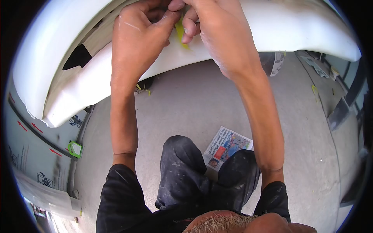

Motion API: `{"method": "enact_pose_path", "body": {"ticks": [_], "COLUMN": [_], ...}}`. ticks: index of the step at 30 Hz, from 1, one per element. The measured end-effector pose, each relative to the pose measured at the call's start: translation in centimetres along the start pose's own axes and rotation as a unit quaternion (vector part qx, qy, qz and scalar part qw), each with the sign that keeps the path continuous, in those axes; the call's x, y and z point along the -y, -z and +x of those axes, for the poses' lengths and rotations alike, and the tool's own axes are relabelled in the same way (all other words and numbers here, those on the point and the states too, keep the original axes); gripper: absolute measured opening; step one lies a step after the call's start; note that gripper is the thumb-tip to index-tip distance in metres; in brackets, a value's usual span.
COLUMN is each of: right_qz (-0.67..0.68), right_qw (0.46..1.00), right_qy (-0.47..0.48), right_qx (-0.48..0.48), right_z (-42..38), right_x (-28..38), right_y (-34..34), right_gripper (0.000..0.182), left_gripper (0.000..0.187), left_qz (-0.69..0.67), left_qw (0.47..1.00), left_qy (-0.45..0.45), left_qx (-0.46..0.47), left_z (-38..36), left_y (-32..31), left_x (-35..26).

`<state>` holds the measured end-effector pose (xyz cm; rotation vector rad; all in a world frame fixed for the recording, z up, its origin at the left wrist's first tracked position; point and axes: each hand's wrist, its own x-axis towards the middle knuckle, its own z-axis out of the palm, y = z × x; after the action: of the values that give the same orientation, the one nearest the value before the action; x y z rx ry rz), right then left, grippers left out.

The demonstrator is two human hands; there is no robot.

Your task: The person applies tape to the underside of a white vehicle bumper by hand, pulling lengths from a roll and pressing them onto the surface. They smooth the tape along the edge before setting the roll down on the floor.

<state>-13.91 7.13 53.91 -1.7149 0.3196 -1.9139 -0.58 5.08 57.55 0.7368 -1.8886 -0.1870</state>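
Note:
A large white curved panel, like a car bumper, spans the top of the view. Both hands are raised in front of it, close together at the top centre. Bent fingers and a thumb press together on my left hand, beside a thin strip of yellow-green tape. On the tape's other side, my right hand has its fingers curled, their tips near the strip. The tape hangs down against the panel between the two hands. What the fingertips pinch is too hidden to make out.
A newspaper lies on the grey floor by the person's knees. Yellow tape scraps are under the panel. At the left stand covered sheets with red arrows and a green-edged box. Papers lie at the right.

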Motion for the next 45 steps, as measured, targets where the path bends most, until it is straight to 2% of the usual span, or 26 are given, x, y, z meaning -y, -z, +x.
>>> {"method": "enact_pose_path", "body": {"ticks": [2,5,11,14,16,17,20,23,25,26,27,29,31,32,34,38,44,45], "right_qz": [-0.021,-0.024,0.082,0.002,-0.076,-0.117,-0.115,-0.129,-0.169,-0.191,-0.214,-0.291,-0.397,-0.421,-0.469,-0.451,-0.453,-0.447], "right_qw": [1.0,0.999,0.996,0.997,0.994,0.991,0.985,0.98,0.974,0.968,0.954,0.907,0.834,0.817,0.782,0.794,0.81,0.819], "right_qy": [0.008,0.049,0.037,0.082,0.08,0.061,0.08,0.001,0.042,0.075,0.135,0.235,0.307,0.315,0.329,0.32,0.267,0.248], "right_qx": [0.003,0.003,0.013,0.015,-0.009,-0.027,-0.106,-0.155,-0.144,-0.146,-0.162,-0.194,-0.228,-0.234,-0.247,-0.254,-0.26,-0.26], "right_z": [-0.1,0.1,0.3,0.5,0.3,0.0,1.3,1.5,1.4,1.5,2.2,3.3,3.7,3.7,3.5,3.1,3.2,3.3], "right_x": [0.9,0.1,-0.5,-0.9,-0.4,0.5,-0.4,1.5,0.9,0.3,-1.1,-2.6,-3.4,-3.4,-3.4,-2.4,-2.0,-1.7], "right_y": [0.0,0.1,-0.2,0.9,1.5,1.6,0.8,0.1,0.8,1.0,1.2,1.5,1.9,1.9,1.9,2.3,2.2,2.1], "right_gripper": [0.034,0.032,0.026,0.026,0.027,0.028,0.03,0.027,0.024,0.022,0.02,0.018,0.017,0.016,0.015,0.015,0.015,0.016], "left_gripper": [0.024,0.044,0.055,0.054,0.037,0.034,0.033,0.029,0.024,0.022,0.02,0.017,0.018,0.018,0.017,0.017,0.022,0.022], "left_qz": [-0.016,-0.004,-0.032,-0.082,-0.119,-0.121,-0.091,-0.028,-0.018,0.013,0.045,0.161,0.207,0.23,0.154,0.161,0.214,0.181], "left_qw": [0.999,0.996,0.998,0.996,0.993,0.993,0.995,0.995,0.979,0.971,0.96,0.953,0.948,0.944,0.943,0.917,0.926,0.941], "left_qy": [0.038,-0.067,-0.041,-0.04,0.003,0.007,-0.002,0.026,-0.156,-0.19,-0.223,-0.176,-0.153,-0.141,-0.212,-0.281,-0.234,-0.213], "left_qx": [-0.011,-0.06,-0.038,0.005,0.017,0.009,-0.039,-0.087,-0.127,-0.143,-0.161,-0.189,-0.188,-0.188,-0.205,-0.235,-0.204,-0.189], "left_z": [0.1,-0.2,-1.9,-2.4,-2.0,-1.9,-1.9,-0.7,1.3,1.4,1.4,1.2,1.7,1.8,1.7,1.6,1.5,1.5], "left_y": [-0.4,-0.2,-0.6,-0.9,-0.4,-0.2,-0.1,-0.4,-1.1,-1.2,-1.2,-1.3,-1.4,-1.5,-1.7,-1.9,-2.1,-2.1], "left_x": [-0.6,2.3,2.9,2.3,2.2,1.8,0.2,0.5,3.8,4.0,4.0,2.7,2.2,2.1,2.4,3.0,3.3,3.2]}}
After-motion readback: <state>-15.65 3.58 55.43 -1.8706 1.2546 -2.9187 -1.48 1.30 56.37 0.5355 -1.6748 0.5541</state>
